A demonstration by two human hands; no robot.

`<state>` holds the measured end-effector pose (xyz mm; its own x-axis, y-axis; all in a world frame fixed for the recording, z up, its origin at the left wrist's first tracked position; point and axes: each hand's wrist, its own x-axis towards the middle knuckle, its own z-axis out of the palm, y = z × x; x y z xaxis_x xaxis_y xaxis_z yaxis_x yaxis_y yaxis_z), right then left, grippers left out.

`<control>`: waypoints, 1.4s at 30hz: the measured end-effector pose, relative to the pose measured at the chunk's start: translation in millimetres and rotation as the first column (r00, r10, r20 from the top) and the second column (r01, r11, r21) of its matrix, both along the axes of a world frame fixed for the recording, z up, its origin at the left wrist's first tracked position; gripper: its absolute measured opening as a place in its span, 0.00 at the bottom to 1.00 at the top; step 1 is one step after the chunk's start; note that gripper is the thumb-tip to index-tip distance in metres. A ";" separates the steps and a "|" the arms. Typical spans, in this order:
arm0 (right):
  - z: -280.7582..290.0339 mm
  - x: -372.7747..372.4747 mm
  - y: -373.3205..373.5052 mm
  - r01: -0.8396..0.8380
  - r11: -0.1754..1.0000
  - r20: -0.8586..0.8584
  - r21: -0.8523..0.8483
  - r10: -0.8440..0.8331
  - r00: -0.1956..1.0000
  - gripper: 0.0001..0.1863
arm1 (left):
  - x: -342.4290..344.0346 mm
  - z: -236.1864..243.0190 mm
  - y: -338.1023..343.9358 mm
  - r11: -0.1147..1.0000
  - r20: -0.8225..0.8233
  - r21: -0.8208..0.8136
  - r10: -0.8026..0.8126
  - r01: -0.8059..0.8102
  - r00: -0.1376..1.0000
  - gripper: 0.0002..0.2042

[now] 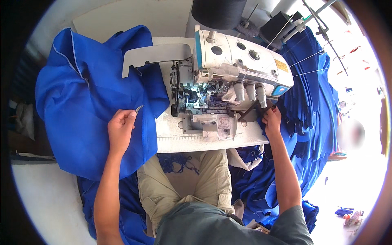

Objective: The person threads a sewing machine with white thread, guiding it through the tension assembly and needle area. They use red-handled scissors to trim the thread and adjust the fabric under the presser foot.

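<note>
My left hand (121, 127) is closed around metal tweezers (139, 108), whose tips stick out past the thumb. Under that hand a big piece of blue fabric (94, 122) drapes over the table's left side, a pale stitched edge along its upper part. My right hand (272, 120) pinches its fingers together beside a dark plate (251, 113) at the right end of the overlock sewing machine (239, 53); what it holds, if anything, is hidden. No fabric shows under the machine's needle area.
A tall stack of blue cut pieces (304, 81) stands right of the machine. Threads run to it from a stand (314, 16) with dark cones (218, 12). More blue fabric (265, 190) hangs below right. The white table's front edge (212, 147) lies above my lap.
</note>
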<state>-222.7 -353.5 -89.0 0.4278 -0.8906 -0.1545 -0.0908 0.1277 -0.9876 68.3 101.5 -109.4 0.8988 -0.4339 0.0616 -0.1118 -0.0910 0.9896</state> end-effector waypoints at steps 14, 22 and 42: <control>59.4 40.4 259.7 -0.638 0.735 -0.342 -0.230 0.553 0.760 0.19 | 0.5 0.9 1.8 0.988 0.165 0.113 0.084 -0.104 0.983 0.11; 4.6 155.1 301.3 -0.816 0.362 -0.748 -0.450 0.347 0.566 0.15 | -57.8 63.5 17.0 0.978 -0.187 -0.161 0.104 -0.135 0.977 0.14; 49.0 20.5 315.6 -0.745 0.645 0.300 0.172 0.686 0.663 0.18 | -181.0 71.2 -32.9 0.878 -0.561 -0.461 -0.175 -0.130 0.809 0.12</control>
<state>-202.2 -38.0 -39.9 0.9586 -0.2285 -0.1700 -0.0811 0.3534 -0.9320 -112.7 68.6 -38.2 0.8186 -0.5110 -0.2621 0.4889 0.3805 0.7850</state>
